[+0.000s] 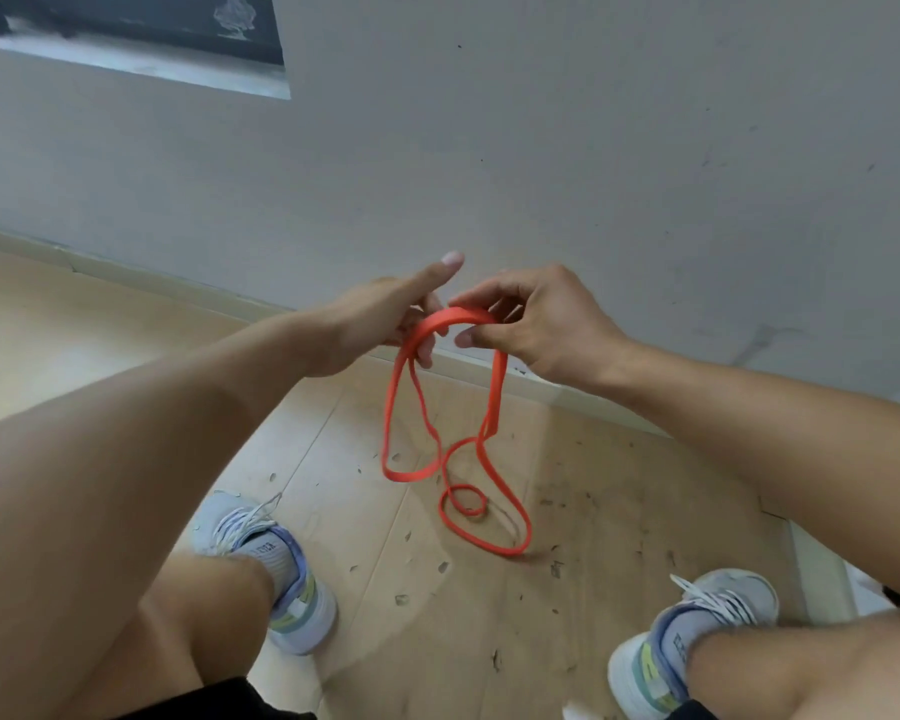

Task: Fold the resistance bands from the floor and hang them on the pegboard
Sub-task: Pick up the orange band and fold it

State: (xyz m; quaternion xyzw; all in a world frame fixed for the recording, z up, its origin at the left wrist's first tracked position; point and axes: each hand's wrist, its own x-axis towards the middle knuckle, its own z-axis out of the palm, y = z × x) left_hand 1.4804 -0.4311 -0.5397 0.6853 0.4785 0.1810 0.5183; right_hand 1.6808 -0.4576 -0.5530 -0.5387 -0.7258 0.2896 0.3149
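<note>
Between two grey sneakers (281,579) above scuffed floor (437,641), both hands' grip pinching orange band (455,317).

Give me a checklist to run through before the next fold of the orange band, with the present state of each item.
1. Right hand has a grip on the orange band: ok, thumb and fingers pinch the top of the arch.
2. Left hand on the band: ok, its fingers pass under the arch.
3. Band fully off the floor: not ok, the lower loops appear to lie on the boards.
4. Band free of twists: not ok, a small coil sits in the hanging part.
5. Band clear of both shoes: ok, it lies between them, apart from each.
6. Pegboard within reach: cannot tell, none in view.
</note>
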